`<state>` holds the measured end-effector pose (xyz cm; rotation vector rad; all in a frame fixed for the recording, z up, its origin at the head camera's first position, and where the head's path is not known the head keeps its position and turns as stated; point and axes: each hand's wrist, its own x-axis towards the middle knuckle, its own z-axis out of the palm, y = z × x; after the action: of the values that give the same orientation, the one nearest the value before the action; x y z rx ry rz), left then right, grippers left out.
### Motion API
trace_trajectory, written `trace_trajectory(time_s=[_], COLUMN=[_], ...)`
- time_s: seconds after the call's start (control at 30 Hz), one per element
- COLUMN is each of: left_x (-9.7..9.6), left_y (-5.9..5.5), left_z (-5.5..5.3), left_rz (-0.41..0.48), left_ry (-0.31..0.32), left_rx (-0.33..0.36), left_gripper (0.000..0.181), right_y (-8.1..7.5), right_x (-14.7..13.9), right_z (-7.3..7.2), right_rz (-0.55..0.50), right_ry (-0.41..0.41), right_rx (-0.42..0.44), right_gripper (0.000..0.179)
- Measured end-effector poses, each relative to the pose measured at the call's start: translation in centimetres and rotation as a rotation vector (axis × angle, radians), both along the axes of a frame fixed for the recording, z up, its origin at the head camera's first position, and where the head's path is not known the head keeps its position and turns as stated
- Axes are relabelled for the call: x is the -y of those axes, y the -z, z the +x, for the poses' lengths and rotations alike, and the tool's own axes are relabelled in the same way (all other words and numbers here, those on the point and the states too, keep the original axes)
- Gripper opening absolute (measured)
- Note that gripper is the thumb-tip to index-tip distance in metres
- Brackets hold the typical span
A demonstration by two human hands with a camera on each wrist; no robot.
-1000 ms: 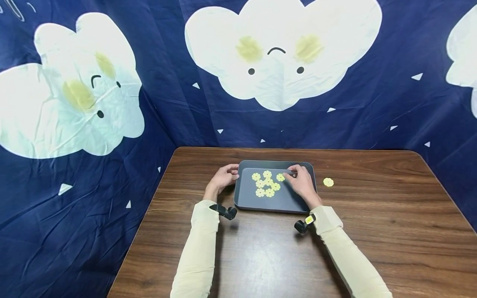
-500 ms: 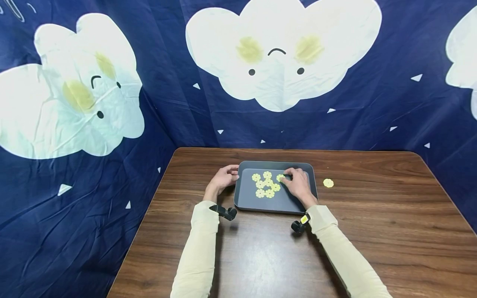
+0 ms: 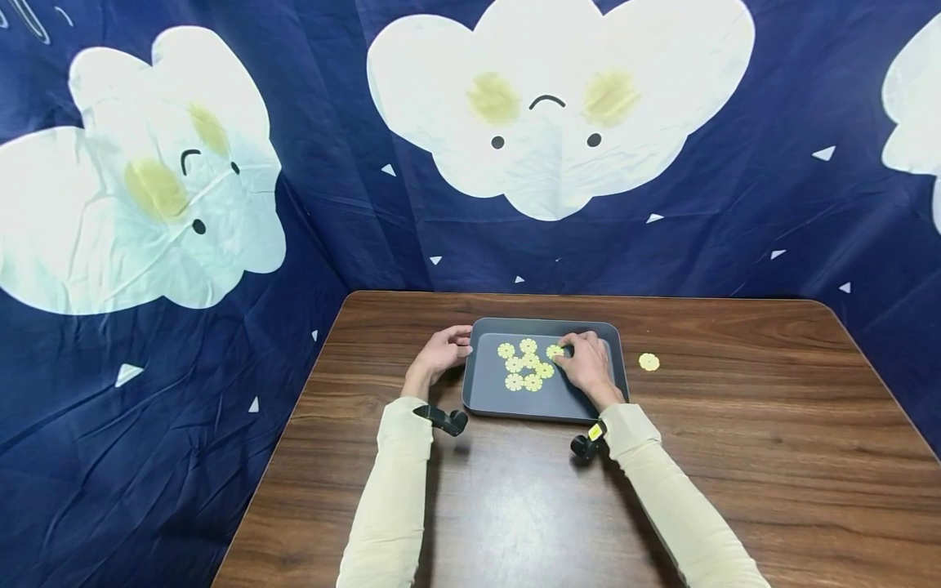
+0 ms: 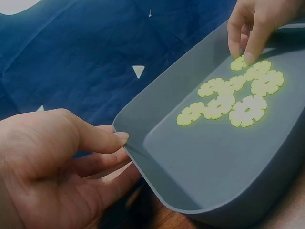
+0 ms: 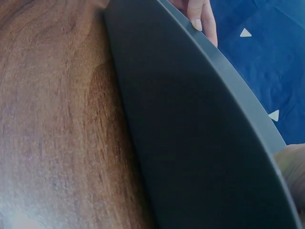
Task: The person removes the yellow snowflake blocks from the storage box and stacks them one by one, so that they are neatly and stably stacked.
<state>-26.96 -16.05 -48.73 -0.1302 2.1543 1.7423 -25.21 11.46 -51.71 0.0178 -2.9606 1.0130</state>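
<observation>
A grey rectangular tray (image 3: pixel 573 400) lies on the table, with several yellow notched discs (image 3: pixel 532 381), flat and flower-shaped, clustered on its floor. At the tray's left side my left hand (image 3: pixel 441 353) grips the wall, thumb over the rim and fingers outside, as the left wrist view shows. Over the tray's right half is my right hand (image 3: pixel 588 366), whose thumb and forefinger pinch a yellow notched disc (image 4: pixel 239 62) at the far right of the cluster. In the right wrist view the tray's dark outer wall (image 5: pixel 190 119) hides most of this hand.
One more yellow notched disc (image 3: pixel 649 362) lies on the wooden table (image 3: pixel 772 425), right of the tray. Dark blue cloth (image 3: pixel 625 253) with printed clouds hangs behind the table and along its left side. A wrist camera (image 3: pixel 584 446) sits by the tray's front edge.
My right hand has shifted slightly left and lower over the tray, its fingertips now at the far-right disc. The left hand and the tray have stayed in place.
</observation>
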Motion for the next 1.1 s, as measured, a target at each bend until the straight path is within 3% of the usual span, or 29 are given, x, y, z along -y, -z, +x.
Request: trace_trajectory(time_s=[0.33,0.5,0.7,0.97,1.1], left_x=[-0.1,-0.1,-0.1,-0.1,-0.2], left_y=[0.1,0.0,-0.2,-0.2,-0.2], left_z=[-0.1,-0.1,0.0,-0.1,0.0], left_rz=[0.002,-0.002,0.002,0.008,0.003], left_ry=[-0.004,-0.003,0.000,0.000,-0.002], left_rx=[-0.002,-0.002,-0.002,0.000,0.002], left_gripper=[0.052,0.052,0.053,0.053,0.053], right_y=[-0.3,-0.5,-0.8,-1.9,-2.1], right_x=[-0.1,-0.4,-0.8,-0.9,-1.1], right_z=[0.0,0.1,0.1,0.7,0.7], right_rz=[-0.026,-0.056,-0.172,-0.314,-0.344], right_ry=[0.051,0.063,0.062,0.124,0.138], right_rx=[0.017,-0.020,-0.039,0.049,0.044], right_gripper=[0.033,0.025,0.020,0.024,0.025])
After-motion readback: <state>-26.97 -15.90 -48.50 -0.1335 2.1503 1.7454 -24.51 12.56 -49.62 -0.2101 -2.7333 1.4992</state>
